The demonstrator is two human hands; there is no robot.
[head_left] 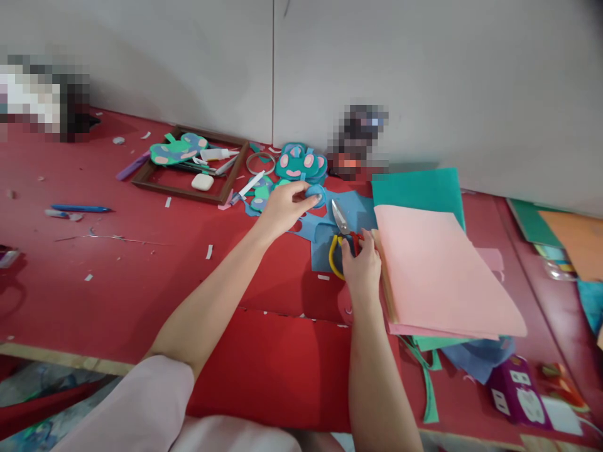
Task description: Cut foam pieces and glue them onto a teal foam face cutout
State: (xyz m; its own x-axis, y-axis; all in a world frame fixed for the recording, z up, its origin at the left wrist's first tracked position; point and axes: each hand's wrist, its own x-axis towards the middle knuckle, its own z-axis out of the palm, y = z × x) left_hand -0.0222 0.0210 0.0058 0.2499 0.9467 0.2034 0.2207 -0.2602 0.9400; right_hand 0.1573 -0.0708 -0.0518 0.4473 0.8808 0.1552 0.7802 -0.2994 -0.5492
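Note:
My left hand [287,207] pinches a small round blue felt piece [316,195] between thumb and fingers, above the blue scraps. My right hand [363,267] has its fingers closed at the red handle of a pair of scissors [343,227]. The blades stand apart and point away from me; the yellow handle loop lies left of the hand. Under the scissors spreads a blue felt sheet [325,251], with cut-out scraps to its left. Just beyond my left hand sits a stack of teal felt shapes [301,162] with pink patches.
Pink sheets [443,270] and a teal sheet [419,188] are stacked right of my right hand. Back left lies a brown frame [183,193] holding an eraser [202,182] and tools. A blue pen [80,208] and a purple box [518,392] rest on the red table.

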